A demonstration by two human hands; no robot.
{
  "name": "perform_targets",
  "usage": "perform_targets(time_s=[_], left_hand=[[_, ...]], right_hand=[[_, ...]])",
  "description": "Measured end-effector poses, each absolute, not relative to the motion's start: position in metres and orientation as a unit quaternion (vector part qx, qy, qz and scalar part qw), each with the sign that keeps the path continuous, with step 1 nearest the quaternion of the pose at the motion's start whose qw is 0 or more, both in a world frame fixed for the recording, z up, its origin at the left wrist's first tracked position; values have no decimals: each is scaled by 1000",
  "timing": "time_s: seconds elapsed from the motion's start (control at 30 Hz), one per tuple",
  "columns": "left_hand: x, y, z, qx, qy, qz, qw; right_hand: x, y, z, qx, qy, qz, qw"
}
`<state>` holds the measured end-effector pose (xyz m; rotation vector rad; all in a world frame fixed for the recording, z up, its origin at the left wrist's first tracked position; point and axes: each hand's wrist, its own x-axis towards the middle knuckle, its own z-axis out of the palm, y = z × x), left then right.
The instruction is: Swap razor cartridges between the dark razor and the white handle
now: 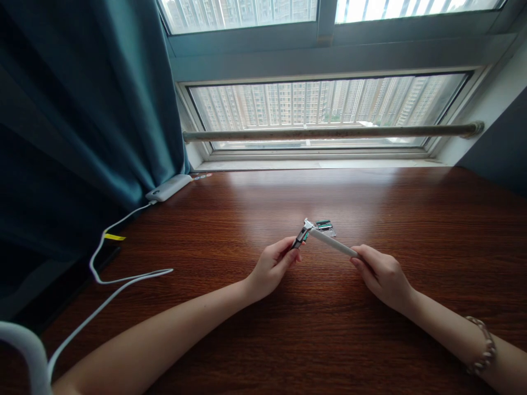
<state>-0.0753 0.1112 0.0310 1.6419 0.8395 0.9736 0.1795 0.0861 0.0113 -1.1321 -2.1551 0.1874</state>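
My left hand (274, 266) is closed around the handle of a black and silver razor (302, 236), which tilts up with its pale head at the top. My right hand (381, 274) pinches the lower end of a slim pale grey rod (332, 242). The rod slants up to the left, and its far tip meets the razor near the head; whether they are joined I cannot tell. Just behind them, a small clear pack of razor cartridges (326, 226) with green and black strips lies on the table, partly hidden by the rod.
The brown wooden table (255, 197) reaches to the window sill. A white power bank (169, 188) lies at the back left by the blue curtain (135, 109), its white cable (101, 249) looping forward with a yellow tag (115, 237). A metal rail (329, 133) crosses the window.
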Motion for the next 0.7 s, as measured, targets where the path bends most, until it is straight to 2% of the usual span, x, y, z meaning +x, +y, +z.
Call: perform_targets(time_s=[0.33,0.53,0.7], left_hand=[[-75,109,25,622,356,410,564],[-74,108,30,655,401,398,501],[-75,111,27,675,418,397,460]], right_hand=[[177,83,13,-459,-806,71,366],[177,83,12,-436,-827,78,347],[176,84,11,-464,-803,54,372]])
